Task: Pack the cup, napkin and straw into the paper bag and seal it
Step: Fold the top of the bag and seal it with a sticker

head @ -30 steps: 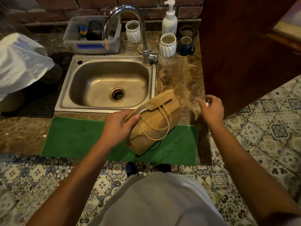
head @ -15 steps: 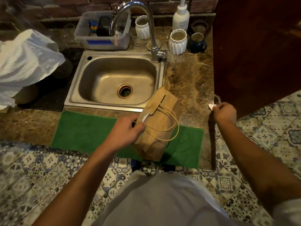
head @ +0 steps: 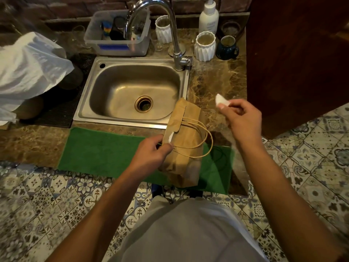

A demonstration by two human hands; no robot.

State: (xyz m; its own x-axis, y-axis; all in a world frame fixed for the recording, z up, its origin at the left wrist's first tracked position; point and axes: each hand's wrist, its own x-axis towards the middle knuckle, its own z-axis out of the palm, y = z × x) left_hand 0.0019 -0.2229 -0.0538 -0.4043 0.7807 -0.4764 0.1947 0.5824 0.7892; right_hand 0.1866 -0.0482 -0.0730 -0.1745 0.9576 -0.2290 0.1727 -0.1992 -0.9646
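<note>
While the left hand (head: 151,150) pinches the folded-over top of the brown paper bag (head: 184,140) between thumb and fingertips, a short white strip (head: 171,137), probably a sticker or piece of tape, lies along the flap right at that pinch. The right hand (head: 243,120) is raised clear of the bag over the marble counter (head: 217,86), its thumb and forefinger closed on a small white scrap (head: 221,100); whether that is a peeled backing or a fresh sticker I cannot tell.

The bag lies tilted on its side, its lower end on the green mat (head: 105,148) and its top end at the rim of the steel sink (head: 130,91), with the twine handles (head: 200,138) looped loose over its face. Cup, napkin and straw are not visible; presumably they are inside.

The risks, as I judge them: the flap is kept shut by one pinch alone, so easing it before the seal is pressed flat could let the fold spring open. A loose handle loop could be caught under the seal. With its top so close to the basin, a shove could tip the bag in. The cup inside, lying sideways, may leak if it is full.
</note>
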